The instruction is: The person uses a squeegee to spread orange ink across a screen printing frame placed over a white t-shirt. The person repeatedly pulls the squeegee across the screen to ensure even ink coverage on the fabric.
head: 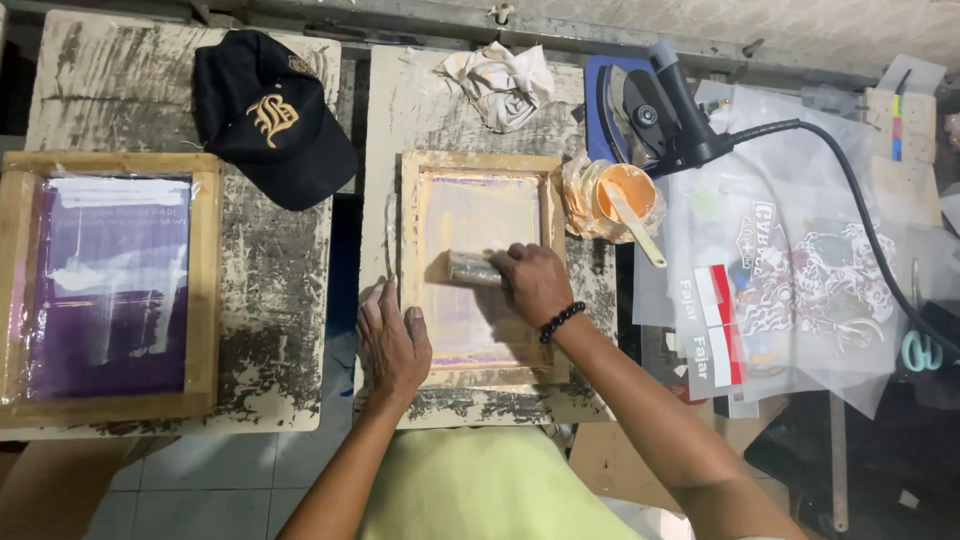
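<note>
A small wooden screen-printing frame [410,210] with pale, paint-streaked mesh lies on the middle board. My right hand [532,283], with a black bead bracelet at the wrist, grips a squeegee [472,268] pressed flat on the mesh inside the frame. My left hand [392,340] lies flat on the frame's lower left corner, fingers spread. An orange paint cup [622,190] in a plastic bag stands just right of the frame, with a wooden stick [640,228] resting in it.
A larger wooden frame [205,290] with purple mesh lies at the left, and a black cap [268,115] behind it. A crumpled cloth [505,82], a heat tool [660,110] with a black cable, printed transparent films [790,280] and scissors [920,350] occupy the back and right.
</note>
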